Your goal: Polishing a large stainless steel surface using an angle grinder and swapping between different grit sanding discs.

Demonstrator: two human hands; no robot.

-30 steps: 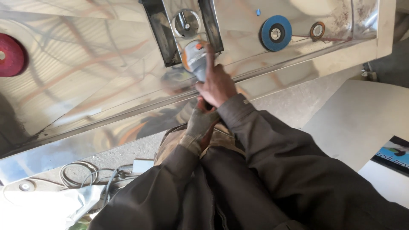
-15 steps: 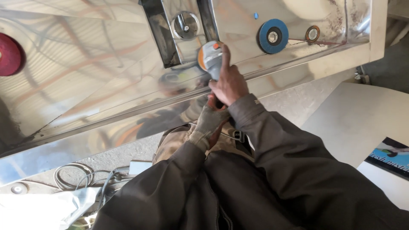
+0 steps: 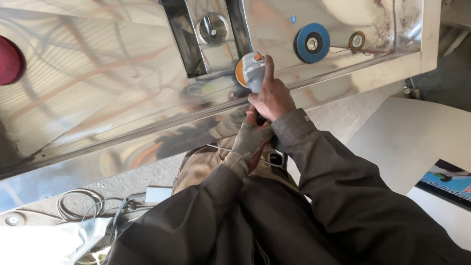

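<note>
My right hand (image 3: pixel 271 95) grips the silver head of an angle grinder (image 3: pixel 252 69), whose orange disc (image 3: pixel 239 73) meets the edge of a large shiny steel panel (image 3: pixel 113 93). My left hand (image 3: pixel 250 137), in a worn grey glove, holds the grinder's rear body just below the right hand. Both arms are in dark sleeves. The grinder's body is mostly hidden by my hands.
On the panel lie a blue flap disc (image 3: pixel 312 42), a small brown disc (image 3: pixel 357 40), a round metal disc (image 3: pixel 213 29) between two dark bars, and a red disc (image 3: pixel 7 60) at far left. Coiled cables (image 3: pixel 78 206) lie on the floor. A white surface (image 3: pixel 417 142) stands at right.
Both hands and the grinder have shifted right along the panel's edge, toward the blue disc. The grip on the tool is the same.
</note>
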